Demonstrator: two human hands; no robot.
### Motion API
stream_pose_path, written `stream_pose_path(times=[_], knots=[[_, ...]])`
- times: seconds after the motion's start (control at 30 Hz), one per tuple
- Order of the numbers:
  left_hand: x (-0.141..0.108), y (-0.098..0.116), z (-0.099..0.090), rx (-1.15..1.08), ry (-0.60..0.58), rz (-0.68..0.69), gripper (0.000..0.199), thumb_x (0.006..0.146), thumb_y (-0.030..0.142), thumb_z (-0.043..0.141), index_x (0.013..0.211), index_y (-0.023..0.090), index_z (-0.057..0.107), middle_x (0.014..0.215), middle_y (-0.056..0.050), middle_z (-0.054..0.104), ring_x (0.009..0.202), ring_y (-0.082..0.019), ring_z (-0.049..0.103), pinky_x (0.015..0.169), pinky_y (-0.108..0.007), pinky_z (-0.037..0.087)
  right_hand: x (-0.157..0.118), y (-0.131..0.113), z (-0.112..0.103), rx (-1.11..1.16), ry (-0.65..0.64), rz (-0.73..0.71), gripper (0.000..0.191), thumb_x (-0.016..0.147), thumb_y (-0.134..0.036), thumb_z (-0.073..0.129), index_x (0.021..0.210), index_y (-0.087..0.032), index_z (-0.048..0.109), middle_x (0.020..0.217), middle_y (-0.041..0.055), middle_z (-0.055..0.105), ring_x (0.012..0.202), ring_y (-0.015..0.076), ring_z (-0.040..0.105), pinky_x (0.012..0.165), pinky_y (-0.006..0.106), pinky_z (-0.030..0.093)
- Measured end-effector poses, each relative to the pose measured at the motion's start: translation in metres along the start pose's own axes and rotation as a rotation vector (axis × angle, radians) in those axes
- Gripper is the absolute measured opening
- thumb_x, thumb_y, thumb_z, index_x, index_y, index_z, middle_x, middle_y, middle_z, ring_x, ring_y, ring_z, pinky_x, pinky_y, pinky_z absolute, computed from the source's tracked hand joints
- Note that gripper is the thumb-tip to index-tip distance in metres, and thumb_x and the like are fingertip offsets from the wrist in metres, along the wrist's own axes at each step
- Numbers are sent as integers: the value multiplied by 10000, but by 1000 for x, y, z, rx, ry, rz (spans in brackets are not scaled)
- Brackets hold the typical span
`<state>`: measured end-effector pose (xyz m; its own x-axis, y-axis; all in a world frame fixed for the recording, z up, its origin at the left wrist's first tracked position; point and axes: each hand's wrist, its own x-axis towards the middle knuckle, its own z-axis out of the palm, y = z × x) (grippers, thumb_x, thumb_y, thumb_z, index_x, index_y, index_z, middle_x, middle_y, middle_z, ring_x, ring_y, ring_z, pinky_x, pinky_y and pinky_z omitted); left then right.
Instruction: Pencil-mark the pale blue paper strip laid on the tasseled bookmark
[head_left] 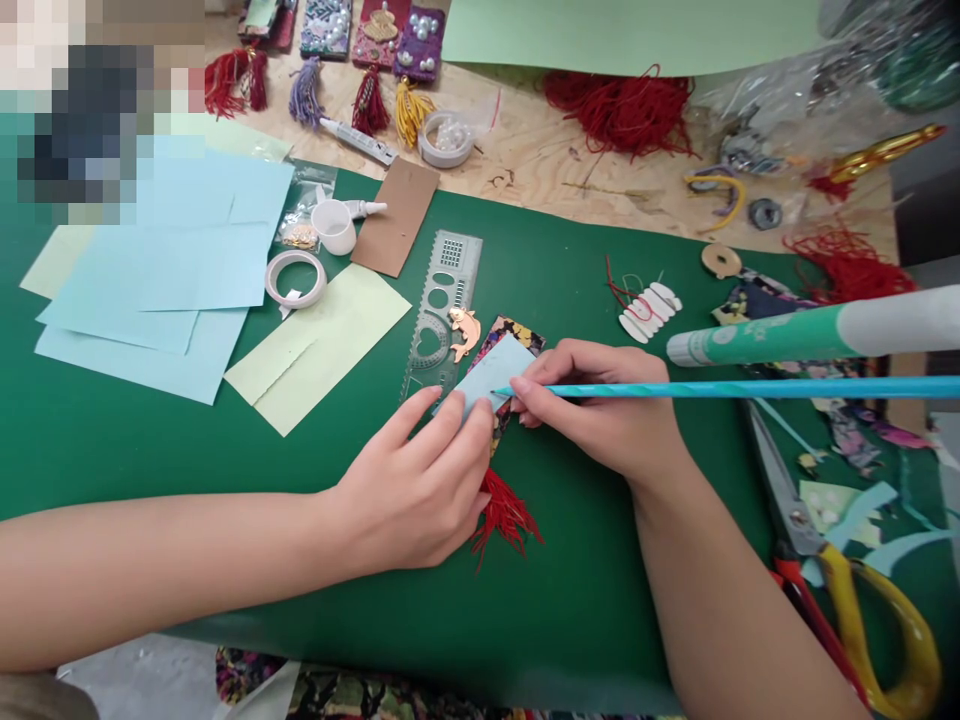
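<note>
Head view: my left hand (424, 475) is pressing its fingertips on the small blue paper (501, 362); whether the thumb is clamping from below, I cannot tell. My right hand (607, 400) is pinching the blue pencil (750, 388), whose tip is meeting the paper near my left fingertips. The paper is lying askew over the floral fabric piece (517, 327), near the middle of the green mat (150, 450). The red tassel (511, 515) is trailing beside my left hand. The clear ruler (461, 262) is lying just beyond, the fish charm (466, 333) overlapping its edge. Scissors (787, 495) are lying right of my right forearm.
</note>
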<state>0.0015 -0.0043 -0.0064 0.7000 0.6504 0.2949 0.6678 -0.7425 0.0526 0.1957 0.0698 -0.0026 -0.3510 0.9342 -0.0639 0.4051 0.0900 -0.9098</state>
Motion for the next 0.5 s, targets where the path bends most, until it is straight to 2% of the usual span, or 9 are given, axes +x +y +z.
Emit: stream_pose_path(times=[0.5], knots=[[1,0,1,1,23,-4,421,939,292,438,1164,17,664,1232,-165,646,1095,-314,605,972,-466,439,1,4,-1,28,23,-41,250,740,-232,754,580,-224,562,544,-22,653,449,140,597,433,262,472]])
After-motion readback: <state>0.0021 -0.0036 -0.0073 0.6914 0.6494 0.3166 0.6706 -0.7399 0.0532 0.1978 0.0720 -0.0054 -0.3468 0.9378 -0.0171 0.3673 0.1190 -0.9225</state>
